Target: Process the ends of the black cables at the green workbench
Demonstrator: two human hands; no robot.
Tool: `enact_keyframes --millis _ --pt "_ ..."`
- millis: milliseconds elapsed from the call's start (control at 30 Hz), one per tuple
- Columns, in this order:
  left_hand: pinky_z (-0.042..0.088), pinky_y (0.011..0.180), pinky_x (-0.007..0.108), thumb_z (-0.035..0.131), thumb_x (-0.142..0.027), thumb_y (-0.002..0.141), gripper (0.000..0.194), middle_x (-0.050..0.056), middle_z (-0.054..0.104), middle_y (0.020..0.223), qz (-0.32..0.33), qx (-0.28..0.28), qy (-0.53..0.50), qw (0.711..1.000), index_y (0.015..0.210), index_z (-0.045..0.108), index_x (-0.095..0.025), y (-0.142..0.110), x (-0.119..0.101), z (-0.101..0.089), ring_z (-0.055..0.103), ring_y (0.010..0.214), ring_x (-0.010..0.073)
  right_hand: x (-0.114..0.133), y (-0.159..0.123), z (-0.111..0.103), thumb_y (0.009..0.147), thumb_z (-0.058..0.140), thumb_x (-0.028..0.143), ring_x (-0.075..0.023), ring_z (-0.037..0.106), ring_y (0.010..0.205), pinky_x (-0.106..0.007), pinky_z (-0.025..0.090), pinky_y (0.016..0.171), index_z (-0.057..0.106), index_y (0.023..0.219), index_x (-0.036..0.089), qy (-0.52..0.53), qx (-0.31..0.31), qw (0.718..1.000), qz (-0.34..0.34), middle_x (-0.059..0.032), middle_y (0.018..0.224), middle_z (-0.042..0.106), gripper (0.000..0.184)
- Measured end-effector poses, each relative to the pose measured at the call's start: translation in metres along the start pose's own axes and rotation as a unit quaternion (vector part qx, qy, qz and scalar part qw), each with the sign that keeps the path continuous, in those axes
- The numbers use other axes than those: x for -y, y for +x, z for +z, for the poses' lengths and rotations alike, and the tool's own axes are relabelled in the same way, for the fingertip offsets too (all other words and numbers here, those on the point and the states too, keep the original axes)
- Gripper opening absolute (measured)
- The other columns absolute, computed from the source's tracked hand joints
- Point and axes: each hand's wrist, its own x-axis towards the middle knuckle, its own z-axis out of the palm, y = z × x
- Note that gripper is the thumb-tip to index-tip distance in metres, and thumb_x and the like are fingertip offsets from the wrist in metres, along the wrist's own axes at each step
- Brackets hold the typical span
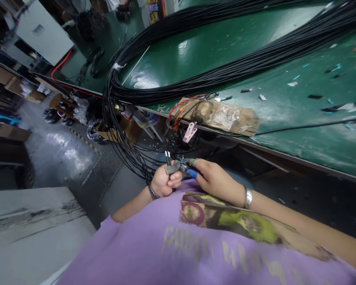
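Observation:
My left hand (162, 183), a grey finger cot on its thumb, is closed around thin black cables. Two cable ends (167, 156) with white tips stick up out of that fist. Close against it, my right hand (216, 180) pinches a cable end (183, 161) where small light-blue strands show; its fingertips wear grey and blue covers. Fingers hide much of this spot. Behind my left hand, the black cables (118, 138) hang down from a large bundle (178, 92) lying on the green table (225, 43).
A taped cardboard piece (231, 118) with wires sits at the table's edge, and a pink clip (190, 132) hangs beside it. Cable scraps (315, 96) litter the table at right. A white cabinet (44, 29) stands at upper left. Boxes (13, 132) line the floor.

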Motion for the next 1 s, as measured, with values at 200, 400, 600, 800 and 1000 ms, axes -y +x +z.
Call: enact_keyframes --millis 200,400,600,800,1000 --pt "0.009 0.032 0.018 0.059 -0.032 0.080 0.041 -0.008 0.028 0.036 0.037 -0.068 -0.020 0.997 0.054 0.031 -0.018 0.000 -0.003 0.005 0.018 0.026 0.0025 0.004 -0.001 -0.001 0.081 0.041 0.013 -0.0163 0.053 0.063 -0.027 0.043 0.059 0.051 0.072 0.019 0.011 0.025 0.999 -0.020 -0.0054 0.069 0.058 0.015" --pt "0.009 0.032 0.018 0.075 -0.039 0.061 0.037 -0.009 0.036 0.034 0.148 -0.077 0.069 0.984 0.065 0.044 -0.019 -0.001 0.006 0.006 0.021 0.026 0.0035 0.004 0.000 -0.003 0.081 0.053 0.047 -0.0123 0.045 0.054 -0.025 0.038 0.051 0.050 0.073 0.020 0.260 -0.031 0.953 0.155 0.0002 0.062 0.054 0.029" --pt "0.018 0.035 0.018 0.076 -0.051 0.055 0.044 -0.006 0.047 0.043 0.213 -0.102 0.209 0.949 0.069 0.052 -0.016 0.000 0.019 -0.002 0.034 0.034 0.0038 0.005 0.001 -0.001 0.059 0.068 0.066 -0.0021 0.017 0.039 -0.019 0.010 0.036 0.044 0.069 0.019 0.591 0.100 0.730 0.329 0.0078 0.049 0.044 0.053" --pt "0.022 0.035 0.018 0.073 -0.052 0.060 0.042 -0.006 0.049 0.046 0.207 -0.097 0.251 0.941 0.072 0.054 -0.016 -0.001 0.021 -0.007 0.034 0.034 0.0031 0.005 0.001 0.004 0.056 0.072 0.063 -0.0033 0.026 0.040 -0.019 0.019 0.038 0.051 0.066 0.017 0.513 0.146 0.788 0.306 0.0066 0.050 0.046 0.052" --pt "0.018 0.032 0.017 0.073 -0.056 0.058 0.046 -0.007 0.049 0.044 0.200 -0.103 0.205 0.953 0.072 0.052 -0.017 0.002 0.023 -0.005 0.033 0.030 0.0031 0.004 0.004 0.003 0.067 0.065 0.060 -0.0120 0.046 0.058 -0.025 0.040 0.055 0.054 0.063 0.017 0.299 0.018 0.934 0.195 0.0012 0.061 0.055 0.044"
